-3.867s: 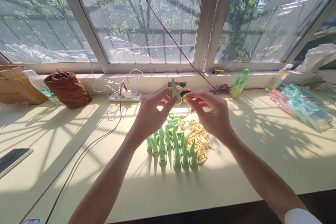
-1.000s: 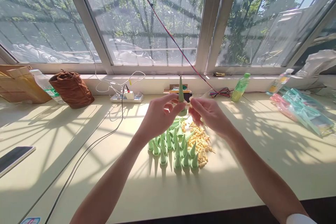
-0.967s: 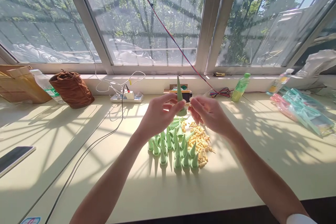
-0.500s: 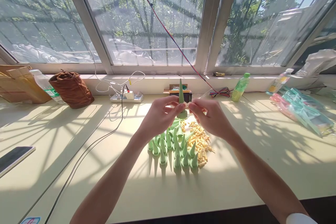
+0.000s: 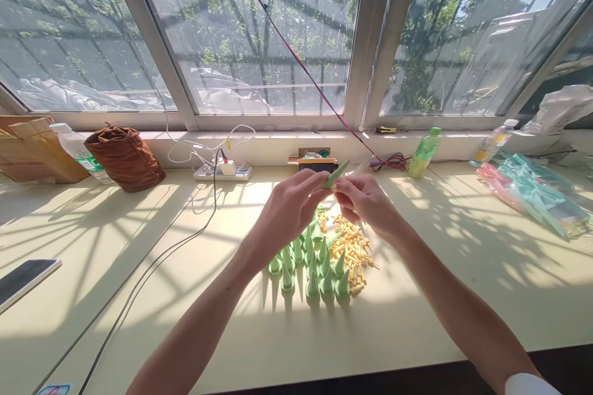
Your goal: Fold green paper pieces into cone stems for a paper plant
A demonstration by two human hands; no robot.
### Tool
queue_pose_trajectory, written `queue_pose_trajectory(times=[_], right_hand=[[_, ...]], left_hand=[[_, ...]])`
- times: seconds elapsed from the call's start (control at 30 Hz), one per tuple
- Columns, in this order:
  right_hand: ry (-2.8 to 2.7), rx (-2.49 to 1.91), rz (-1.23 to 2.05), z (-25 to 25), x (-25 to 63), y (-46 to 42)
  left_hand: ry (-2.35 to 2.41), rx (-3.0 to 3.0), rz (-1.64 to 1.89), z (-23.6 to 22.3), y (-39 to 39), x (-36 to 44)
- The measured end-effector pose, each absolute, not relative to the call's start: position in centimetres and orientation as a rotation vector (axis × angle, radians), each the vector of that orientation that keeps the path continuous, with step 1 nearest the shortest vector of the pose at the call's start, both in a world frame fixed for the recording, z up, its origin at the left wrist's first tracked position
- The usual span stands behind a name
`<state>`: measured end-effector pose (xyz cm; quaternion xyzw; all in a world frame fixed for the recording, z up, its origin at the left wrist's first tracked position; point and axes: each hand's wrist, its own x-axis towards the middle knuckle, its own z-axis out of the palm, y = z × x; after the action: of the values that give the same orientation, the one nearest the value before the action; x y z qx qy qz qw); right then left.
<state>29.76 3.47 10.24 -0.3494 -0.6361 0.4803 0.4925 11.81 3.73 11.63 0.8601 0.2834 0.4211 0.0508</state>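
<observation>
My left hand (image 5: 293, 202) is closed around a green cone (image 5: 336, 175), holding it tilted with its tip pointing up and to the right. Against the cone's side, my right hand (image 5: 365, 202) is pinched; whatever its fingertips grip is hidden. Below both hands stand several matching green cones (image 5: 312, 286), most upright with tips up. To their right lies a heap of small yellow pegs (image 5: 351, 241), with a few more between the cones. My left hand covers part of the cone group.
Behind my hands is a small open box (image 5: 315, 160). A power strip (image 5: 222, 173) with cables and a brown bag (image 5: 126, 157) sit left along the window. A green bottle (image 5: 425, 153) and plastic packets (image 5: 537, 194) are at right. A phone (image 5: 28, 281) lies far left.
The green cone has gone from upright to leaning right. My left hand has turned with it, and my right hand has shifted slightly, its fingers curled more.
</observation>
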Motion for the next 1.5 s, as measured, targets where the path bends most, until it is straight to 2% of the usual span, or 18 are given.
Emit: queue_pose_trajectory(times=[0.13, 0.27, 0.37, 0.47, 0.7, 0.93, 1.07, 1.2, 1.37, 1.5], right_hand=[[-1.615, -0.909, 0.957, 10.2, 29.9, 3.6], [-1.707, -1.026, 0.557, 10.8, 30.3, 3.1], [-1.829, -1.030, 0.257, 11.3, 30.6, 2.7], [-1.929, -0.962, 0.099, 11.4, 30.8, 2.6], [-1.896, -0.906, 0.220, 10.8, 30.3, 2.6], [-1.541, -0.840, 0.916, 10.3, 29.8, 3.0], [-1.435, -0.826, 1.109, 10.4, 29.6, 3.3], [-1.469, -0.882, 0.941, 10.5, 29.9, 3.6], [-1.650, -0.953, 0.480, 11.0, 30.8, 3.1], [-1.860, -0.915, 0.235, 11.5, 30.9, 2.5]], left_hand=[[0.955, 2.426, 1.236, 11.8, 4.0, 11.8], [1.046, 2.019, 1.183, 12.1, 4.3, 11.5], [0.991, 1.764, 0.972, 12.4, 4.4, 11.0], [0.839, 1.613, 0.700, 12.8, 4.3, 10.6], [0.733, 1.627, 0.724, 13.0, 4.0, 10.8], [0.937, 2.016, 1.070, 12.0, 3.8, 11.6], [0.978, 2.361, 1.238, 11.5, 4.1, 11.9], [1.025, 2.229, 1.181, 11.8, 4.3, 11.5], [0.808, 1.677, 0.867, 12.7, 4.3, 10.7], [0.647, 1.516, 0.649, 12.8, 4.1, 10.8]])
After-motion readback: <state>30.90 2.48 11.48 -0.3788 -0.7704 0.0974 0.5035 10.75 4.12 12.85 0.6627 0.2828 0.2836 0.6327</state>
